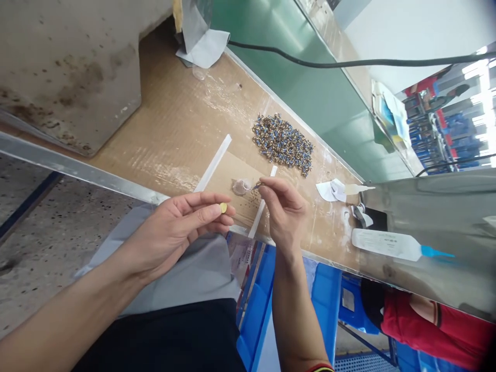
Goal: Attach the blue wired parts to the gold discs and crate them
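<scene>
Gold disc (223, 207) sits pinched in the fingers of my left hand (182, 227), over the near edge of the surface (174, 134). My right hand (284, 212) pinches a small part (259, 185) beside a clear blob (241, 186). The parts pile (282, 143) lies beyond.

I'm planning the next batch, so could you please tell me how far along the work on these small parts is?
Done: no finished pieces are visibly set aside. In hand: the left hand pinches a gold disc, and the right hand holds a small part at a clear blob on the cardboard. Left: a full pile of parts waits beyond, so probably most remains.
</scene>
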The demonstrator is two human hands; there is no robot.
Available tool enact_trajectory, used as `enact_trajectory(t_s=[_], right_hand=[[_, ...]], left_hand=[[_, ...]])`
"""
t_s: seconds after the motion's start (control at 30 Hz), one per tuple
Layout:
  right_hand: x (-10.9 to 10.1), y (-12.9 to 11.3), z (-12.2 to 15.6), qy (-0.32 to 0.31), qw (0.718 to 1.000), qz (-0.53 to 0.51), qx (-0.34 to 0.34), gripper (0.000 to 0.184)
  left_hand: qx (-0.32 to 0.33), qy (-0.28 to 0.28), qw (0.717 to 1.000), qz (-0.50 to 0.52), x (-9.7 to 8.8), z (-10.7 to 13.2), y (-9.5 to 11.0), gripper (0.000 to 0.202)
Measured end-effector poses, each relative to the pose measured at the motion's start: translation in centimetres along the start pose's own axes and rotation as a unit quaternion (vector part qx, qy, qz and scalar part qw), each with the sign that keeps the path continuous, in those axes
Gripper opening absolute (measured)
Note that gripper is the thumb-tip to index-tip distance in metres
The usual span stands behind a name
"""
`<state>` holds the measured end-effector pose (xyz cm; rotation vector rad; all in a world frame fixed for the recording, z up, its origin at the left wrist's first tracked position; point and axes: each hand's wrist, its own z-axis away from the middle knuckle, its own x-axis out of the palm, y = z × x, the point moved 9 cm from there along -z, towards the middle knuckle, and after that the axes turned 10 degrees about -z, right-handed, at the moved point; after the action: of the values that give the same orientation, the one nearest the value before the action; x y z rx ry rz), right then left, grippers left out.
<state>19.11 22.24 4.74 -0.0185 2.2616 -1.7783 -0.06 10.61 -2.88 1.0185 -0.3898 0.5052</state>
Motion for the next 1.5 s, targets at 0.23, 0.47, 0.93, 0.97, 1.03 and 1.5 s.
enact_trajectory(t_s=[0.23, 0.47, 0.93, 0.97, 1.03, 1.5], right_hand=[[0.7, -0.6, -0.2, -0.017, 0.997, 0.035, -0.061, 0.018], [0.8, -0.2, -0.2, -0.016, 0.994, 0.085, -0.071, 0.013], [1.2, -0.7, 0.0, -0.001, 0.991, 0.077, -0.109, 0.021], [1.2, -0.7, 0.0, -0.001, 0.991, 0.08, -0.106, 0.019], [1.2, -0.6, 0.0, 0.002, 0.991, 0.089, -0.099, 0.016], [1.3, -1.3, 0.2, 0.005, 0.983, 0.115, -0.14, 0.016]], left_hand=[[0.033, 0.021, 0.999, -0.009, 0.2, -0.2, 0.2, 0.025], [0.036, 0.023, 0.999, -0.029, 0.0, -0.1, 0.1, 0.026], [0.042, 0.017, 0.999, -0.028, 0.1, -0.1, 0.1, 0.028], [0.042, 0.017, 0.999, -0.028, 0.1, -0.2, 0.2, 0.027], [0.041, 0.016, 0.999, -0.028, 0.2, -0.2, 0.2, 0.026], [0.04, 0.017, 0.999, -0.021, 0.1, -0.2, 0.2, 0.025]])
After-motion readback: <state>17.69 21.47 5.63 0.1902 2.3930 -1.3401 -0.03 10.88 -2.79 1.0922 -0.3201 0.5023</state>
